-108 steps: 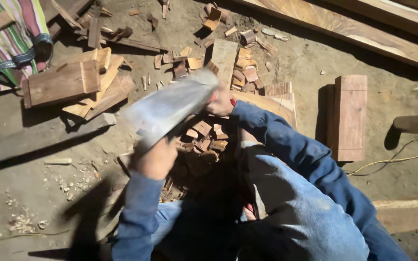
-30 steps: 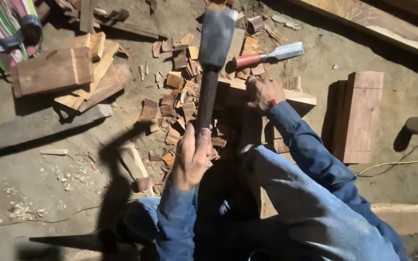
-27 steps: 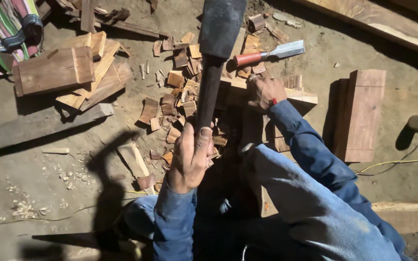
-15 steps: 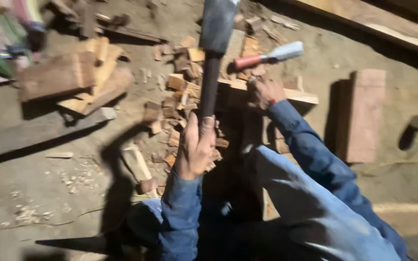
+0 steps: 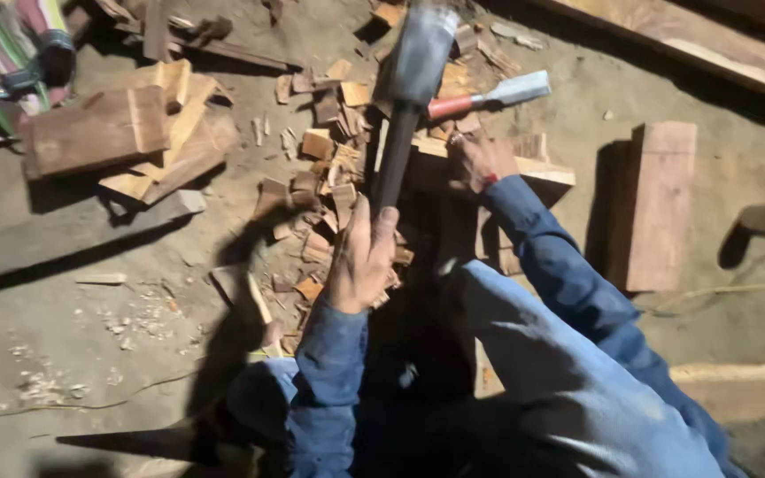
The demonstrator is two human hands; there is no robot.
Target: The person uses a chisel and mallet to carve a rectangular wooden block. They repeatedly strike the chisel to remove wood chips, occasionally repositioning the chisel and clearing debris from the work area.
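My left hand (image 5: 360, 265) grips the dark handle of a heavy mallet (image 5: 409, 97), whose grey head is raised at the top of the view. A chisel (image 5: 480, 99) with a red handle and flat steel blade lies across a pale wooden block (image 5: 533, 168). My right hand (image 5: 480, 159) rests on that block just below the chisel's handle; whether it grips the chisel cannot be told. Both arms wear blue sleeves.
Several small wood chips (image 5: 329, 177) litter the dirt floor around the block. A pile of wood pieces (image 5: 135, 133) lies at the left, a long plank (image 5: 73, 235) beneath it. A reddish board (image 5: 661, 204) lies at the right, long beams (image 5: 666, 44) at the top.
The mallet has stayed raised while the view shifted slightly. Much earlier the mallet head was low over the block; the chisel now lies across the block.
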